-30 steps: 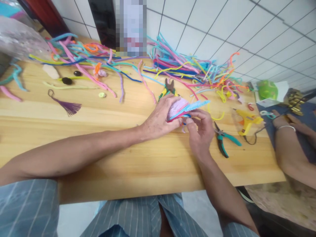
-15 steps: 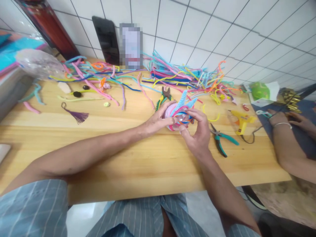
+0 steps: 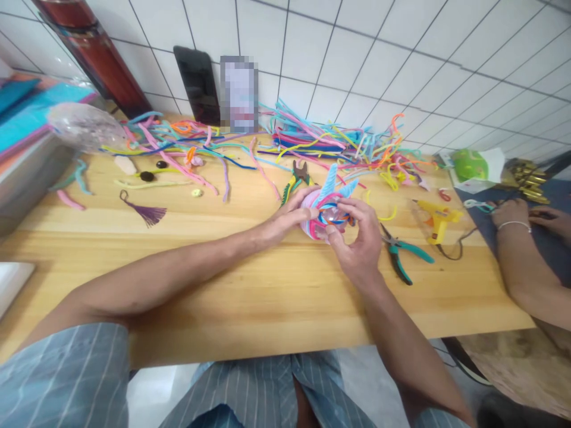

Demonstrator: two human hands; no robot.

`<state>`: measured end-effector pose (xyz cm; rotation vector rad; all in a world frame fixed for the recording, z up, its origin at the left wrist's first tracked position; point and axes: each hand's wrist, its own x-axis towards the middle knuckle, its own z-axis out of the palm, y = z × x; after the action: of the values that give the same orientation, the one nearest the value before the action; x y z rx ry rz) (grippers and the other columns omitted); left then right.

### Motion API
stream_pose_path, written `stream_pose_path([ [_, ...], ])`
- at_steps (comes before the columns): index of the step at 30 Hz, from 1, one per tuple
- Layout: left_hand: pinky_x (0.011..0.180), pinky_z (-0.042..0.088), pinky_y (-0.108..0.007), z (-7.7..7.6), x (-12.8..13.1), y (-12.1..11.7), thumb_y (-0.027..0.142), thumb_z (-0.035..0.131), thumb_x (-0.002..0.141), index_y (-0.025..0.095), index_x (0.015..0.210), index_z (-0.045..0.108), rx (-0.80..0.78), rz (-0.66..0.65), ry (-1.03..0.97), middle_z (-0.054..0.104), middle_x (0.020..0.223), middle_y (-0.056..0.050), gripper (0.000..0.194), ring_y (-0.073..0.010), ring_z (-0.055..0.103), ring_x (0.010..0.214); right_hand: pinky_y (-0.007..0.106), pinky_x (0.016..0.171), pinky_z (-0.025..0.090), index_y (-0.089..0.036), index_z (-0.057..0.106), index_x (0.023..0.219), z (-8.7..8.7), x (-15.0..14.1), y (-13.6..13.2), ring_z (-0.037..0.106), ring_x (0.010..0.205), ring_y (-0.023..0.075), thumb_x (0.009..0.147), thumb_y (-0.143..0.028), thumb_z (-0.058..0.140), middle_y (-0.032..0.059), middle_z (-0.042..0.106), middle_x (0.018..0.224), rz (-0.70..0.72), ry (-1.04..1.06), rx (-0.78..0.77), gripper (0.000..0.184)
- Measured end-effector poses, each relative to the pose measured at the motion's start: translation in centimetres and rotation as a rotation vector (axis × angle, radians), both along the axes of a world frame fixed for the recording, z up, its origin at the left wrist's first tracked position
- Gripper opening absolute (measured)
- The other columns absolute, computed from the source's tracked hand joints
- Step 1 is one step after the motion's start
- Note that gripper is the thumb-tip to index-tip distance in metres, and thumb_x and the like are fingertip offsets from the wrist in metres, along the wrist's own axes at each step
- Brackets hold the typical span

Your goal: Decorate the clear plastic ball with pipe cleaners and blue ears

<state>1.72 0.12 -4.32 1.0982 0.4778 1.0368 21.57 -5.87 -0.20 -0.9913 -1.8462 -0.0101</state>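
Both my hands hold a small ball-shaped craft piece (image 3: 322, 209) wound from pink, red and light blue pipe cleaners, just above the wooden table (image 3: 250, 285). My left hand (image 3: 292, 215) grips its left side, fingers curled round it. My right hand (image 3: 357, 238) pinches its right side and front with thumb and fingers. Two light blue pipe-cleaner ends stick up from the piece.
Heaps of coloured pipe cleaners (image 3: 321, 139) lie along the table's back edge. Green-handled pliers (image 3: 404, 257), yellow-handled pliers (image 3: 295, 178) and a yellow glue gun (image 3: 438, 219) lie nearby. A purple tassel (image 3: 145, 211) lies left. Another person's arms (image 3: 520, 238) rest at the right.
The craft piece was turned upright, so its blue ends now point up instead of sideways. My hands closed round it more tightly. The camera tilted up a little.
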Motion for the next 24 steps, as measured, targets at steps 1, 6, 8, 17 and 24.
stream_pose_path([
  [1,0.133,0.043,-0.054,0.0,0.0,0.0,0.057,0.094,0.079,0.031,0.152,0.064,-0.006,-0.007,0.007,0.065,0.163,-0.008,0.083,-0.0406,0.053,0.159,0.055,0.112,0.064,-0.031,0.070,0.140,0.0,0.0,0.0,0.076,0.131,0.0311,0.098,-0.025,0.081,0.0091,0.080,0.137,0.003,0.004,-0.003,0.044],
  [6,0.128,0.046,-0.053,0.6,-0.2,-0.3,0.052,0.098,0.076,0.028,0.145,0.068,-0.071,-0.007,0.024,0.073,0.148,-0.008,0.080,-0.0386,0.062,0.149,0.056,0.112,0.065,-0.032,0.066,0.146,-0.1,-0.1,0.0,0.075,0.132,0.0316,0.099,-0.029,0.081,0.0097,0.079,0.137,0.004,0.008,-0.012,0.050],
  [8,0.126,0.046,-0.052,1.0,-0.2,-0.4,0.050,0.099,0.073,0.028,0.141,0.069,-0.111,0.008,0.015,0.075,0.144,-0.007,0.077,-0.0376,0.062,0.147,0.057,0.112,0.064,-0.032,0.064,0.148,-0.1,0.0,-0.1,0.074,0.132,0.0324,0.099,-0.032,0.082,0.0101,0.078,0.139,-0.017,0.003,0.002,0.052],
  [17,0.105,0.057,-0.042,1.7,0.0,-0.6,0.046,0.098,0.072,0.029,0.136,0.068,-0.270,0.018,-0.047,0.076,0.142,-0.005,0.073,-0.0324,0.070,0.134,0.061,0.114,0.061,-0.032,0.062,0.150,-0.1,0.7,0.1,0.073,0.134,0.0349,0.097,-0.043,0.083,0.0112,0.075,0.144,-0.057,-0.019,0.009,0.058],
  [24,0.102,0.060,-0.040,2.5,0.2,-1.0,0.059,0.100,0.076,0.027,0.132,0.071,-0.259,-0.039,-0.097,0.076,0.141,-0.006,0.071,-0.0311,0.072,0.129,0.058,0.112,0.060,-0.034,0.064,0.150,-0.2,0.4,0.1,0.072,0.132,0.0339,0.096,-0.036,0.085,0.0092,0.076,0.143,-0.029,0.001,-0.007,0.057],
])
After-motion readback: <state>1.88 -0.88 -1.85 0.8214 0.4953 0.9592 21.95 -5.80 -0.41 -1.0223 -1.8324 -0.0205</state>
